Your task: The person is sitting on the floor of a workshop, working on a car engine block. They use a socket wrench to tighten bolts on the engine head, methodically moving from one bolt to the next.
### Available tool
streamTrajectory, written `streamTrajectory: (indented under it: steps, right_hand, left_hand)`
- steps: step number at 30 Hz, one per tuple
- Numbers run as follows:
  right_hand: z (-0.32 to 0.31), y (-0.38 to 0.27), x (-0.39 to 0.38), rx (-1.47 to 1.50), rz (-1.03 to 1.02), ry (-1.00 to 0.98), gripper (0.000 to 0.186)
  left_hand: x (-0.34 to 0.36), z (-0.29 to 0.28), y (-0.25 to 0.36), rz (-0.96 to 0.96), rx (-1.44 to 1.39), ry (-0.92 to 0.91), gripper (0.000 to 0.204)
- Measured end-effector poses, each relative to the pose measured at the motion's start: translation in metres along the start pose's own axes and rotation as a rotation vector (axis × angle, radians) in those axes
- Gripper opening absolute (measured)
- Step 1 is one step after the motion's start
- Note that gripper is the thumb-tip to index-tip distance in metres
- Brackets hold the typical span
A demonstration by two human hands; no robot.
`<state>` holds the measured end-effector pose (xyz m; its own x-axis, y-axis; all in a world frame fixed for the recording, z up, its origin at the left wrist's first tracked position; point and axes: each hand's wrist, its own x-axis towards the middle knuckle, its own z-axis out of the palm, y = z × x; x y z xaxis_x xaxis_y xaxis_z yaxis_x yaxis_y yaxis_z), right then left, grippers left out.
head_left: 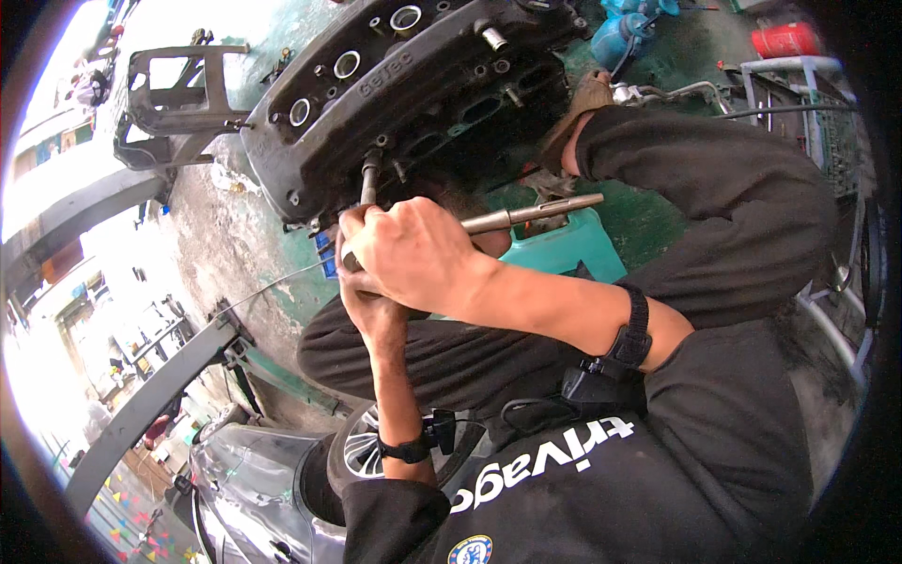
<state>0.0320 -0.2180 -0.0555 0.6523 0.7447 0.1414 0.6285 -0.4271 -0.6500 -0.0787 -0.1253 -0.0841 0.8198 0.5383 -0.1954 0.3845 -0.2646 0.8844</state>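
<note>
A dark, greasy engine with round ports and studs fills the top middle. Against a bolt on its near edge sits the socket end of a socket wrench. My right hand is closed round the wrench, and its metal handle sticks out to the right past my knuckles. Just below and partly behind it, my left hand is also wrapped round the tool by the socket shaft. My right hand hides some of the left fingers and the wrench's middle.
A teal plastic case lies under the wrench handle, between my bent legs. At upper left stands a grey metal frame. Blue plastic wrapping and a red cylinder are at upper right. A car wheel is at lower left.
</note>
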Motion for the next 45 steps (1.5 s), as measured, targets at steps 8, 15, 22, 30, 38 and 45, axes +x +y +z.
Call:
streamTrajectory:
  steps: [8,15,22,30,38,45]
  right_hand:
    - [-0.012,0.006,0.006,0.001,0.057,-0.112,0.086]
    - [-0.02,0.008,0.009,0.174,0.048,0.004,0.093]
    - [-0.071,0.017,0.004,-0.148,-0.211,0.251,0.049]
    - [0.005,0.047,-0.068,0.519,0.261,0.155,0.018]
    - [0.192,0.141,-0.135,0.544,1.203,-0.429,0.039]
    - [0.263,0.211,-0.169,1.188,1.91,0.185,0.027]
  left_hand:
    - [0.035,-0.022,0.026,0.481,0.188,-0.03,0.043]
    - [0.059,-0.028,0.043,0.752,0.303,-0.21,0.051]
    - [0.065,-0.025,0.044,0.848,0.211,-0.003,0.044]
    - [0.06,-0.011,0.065,0.361,0.303,0.25,0.034]
    - [0.062,0.02,0.075,0.129,-0.056,0.128,0.027]
    - [0.063,0.019,0.075,0.126,-0.118,0.147,0.027]
